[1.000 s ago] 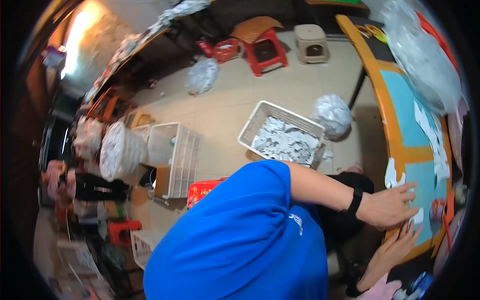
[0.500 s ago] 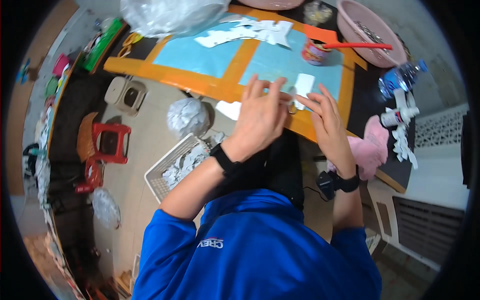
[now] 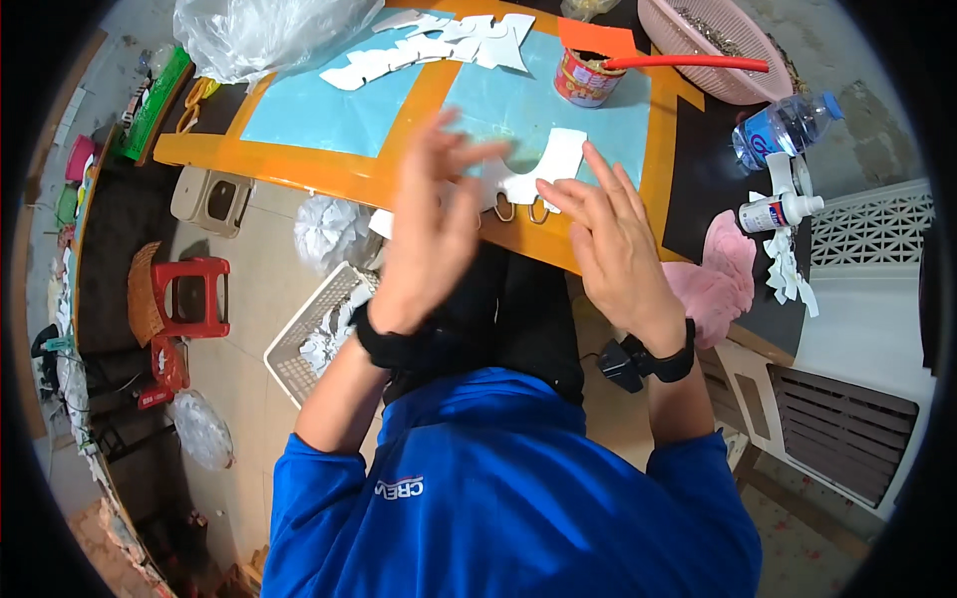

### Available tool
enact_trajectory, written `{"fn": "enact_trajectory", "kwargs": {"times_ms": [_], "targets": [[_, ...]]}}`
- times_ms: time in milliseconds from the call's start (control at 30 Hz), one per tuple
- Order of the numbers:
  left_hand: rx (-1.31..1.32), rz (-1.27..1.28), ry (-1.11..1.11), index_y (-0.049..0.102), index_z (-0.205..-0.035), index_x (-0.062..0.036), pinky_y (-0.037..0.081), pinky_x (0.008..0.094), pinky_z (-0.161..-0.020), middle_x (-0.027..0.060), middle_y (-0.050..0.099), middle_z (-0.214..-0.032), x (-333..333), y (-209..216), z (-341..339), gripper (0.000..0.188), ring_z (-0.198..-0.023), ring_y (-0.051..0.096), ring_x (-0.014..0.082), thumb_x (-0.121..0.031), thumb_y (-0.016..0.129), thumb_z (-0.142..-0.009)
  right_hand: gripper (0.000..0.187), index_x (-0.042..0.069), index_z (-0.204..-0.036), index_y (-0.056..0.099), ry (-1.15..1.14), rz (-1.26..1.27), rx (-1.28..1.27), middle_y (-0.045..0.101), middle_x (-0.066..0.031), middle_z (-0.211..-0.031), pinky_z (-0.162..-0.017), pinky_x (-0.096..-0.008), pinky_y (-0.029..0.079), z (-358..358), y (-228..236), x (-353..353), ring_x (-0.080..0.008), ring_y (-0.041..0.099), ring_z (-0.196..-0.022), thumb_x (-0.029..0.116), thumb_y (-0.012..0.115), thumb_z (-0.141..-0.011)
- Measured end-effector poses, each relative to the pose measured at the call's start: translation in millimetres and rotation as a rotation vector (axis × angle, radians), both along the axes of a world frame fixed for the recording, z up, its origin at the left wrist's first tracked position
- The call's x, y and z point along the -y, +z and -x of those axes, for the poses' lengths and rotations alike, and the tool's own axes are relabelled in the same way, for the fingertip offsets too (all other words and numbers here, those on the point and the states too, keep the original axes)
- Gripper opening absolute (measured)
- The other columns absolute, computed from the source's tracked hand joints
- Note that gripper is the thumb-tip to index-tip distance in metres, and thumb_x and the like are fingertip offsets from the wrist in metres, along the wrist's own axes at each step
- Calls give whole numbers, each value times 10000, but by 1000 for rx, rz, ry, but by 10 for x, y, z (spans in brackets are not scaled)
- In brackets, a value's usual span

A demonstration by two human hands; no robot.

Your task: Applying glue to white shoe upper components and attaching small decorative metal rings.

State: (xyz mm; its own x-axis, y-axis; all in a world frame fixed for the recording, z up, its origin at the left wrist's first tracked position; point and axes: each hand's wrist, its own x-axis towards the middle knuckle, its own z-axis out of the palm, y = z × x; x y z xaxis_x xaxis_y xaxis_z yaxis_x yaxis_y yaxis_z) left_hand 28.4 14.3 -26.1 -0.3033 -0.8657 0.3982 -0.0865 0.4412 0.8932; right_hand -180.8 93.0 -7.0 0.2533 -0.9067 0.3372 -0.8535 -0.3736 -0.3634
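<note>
A white curved piece point(image 3: 560, 157), like thick paper or sheet, lies at the near edge of the table, with two metal rings point(image 3: 505, 207) along its near side. My right hand point(image 3: 620, 249) rests its outstretched fingertips at the piece's right end, holding nothing. Left of the piece, my left hand point(image 3: 431, 234) is raised and smeared by motion, its fingers apart and seemingly nothing in them. The piece's left end is partly hidden behind that hand. Another white piece point(image 3: 381, 223) shows at the table edge beside my left wrist.
Behind my hands stand a can point(image 3: 586, 80) with a red-handled tool across it and a pink basket point(image 3: 653, 25). White cut pieces point(image 3: 439, 45) and a plastic bag point(image 3: 259, 35) lie at far left. Rightward are a water bottle point(image 3: 783, 130), small white bottle point(image 3: 778, 211) and pink cloth point(image 3: 720, 284).
My left hand has lifted away leftward from the white piece, uncovering more of it and its rings. My right hand stays beside it. The whole view has shifted, so the scene sits further left.
</note>
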Motion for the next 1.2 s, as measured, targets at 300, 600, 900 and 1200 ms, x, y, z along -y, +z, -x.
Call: {"fn": "enact_trajectory", "kwargs": {"times_ms": [300, 600, 900, 1200], "targets": [[514, 382, -123, 712, -1098, -117, 438, 459, -1070, 18, 709, -1179, -12, 148, -339, 283, -1205, 588, 281, -176, 809, -838, 321, 15, -1260, 606, -157, 51, 133, 658, -103, -1327, -1163, -494, 335, 42, -58, -44, -356, 413, -1442, 11, 584, -940], [616, 534, -137, 699, -1068, -114, 444, 503, -1095, 19, 696, -1160, 134, 145, -140, 322, -1173, 601, 281, -5, 769, -773, 336, 21, -1279, 569, -195, 57, 337, 605, -148, -1390, -1178, -483, 338, 117, -7, -103, -355, 378, -1478, -17, 583, -945], [604, 573, -221, 653, -1223, -95, 434, 524, -1114, 20, 696, -1219, 133, 88, -20, 464, -1256, 583, 311, 58, 694, -787, 429, 30, -1358, 516, -42, -21, 79, 707, -88, -1261, -1218, -557, 246, -1, -4, 36, -349, 346, -1500, 2, 565, -932], [769, 764, 14, 592, -1286, 35, 384, 488, -1159, 47, 696, -881, -88, -36, 70, 455, -1098, 600, 230, -113, 615, -856, 423, -28, -1309, 555, -145, 58, -214, 688, -164, -1184, -1211, -589, 253, -207, 66, -2, -328, 485, -1374, 7, 592, -888]]}}
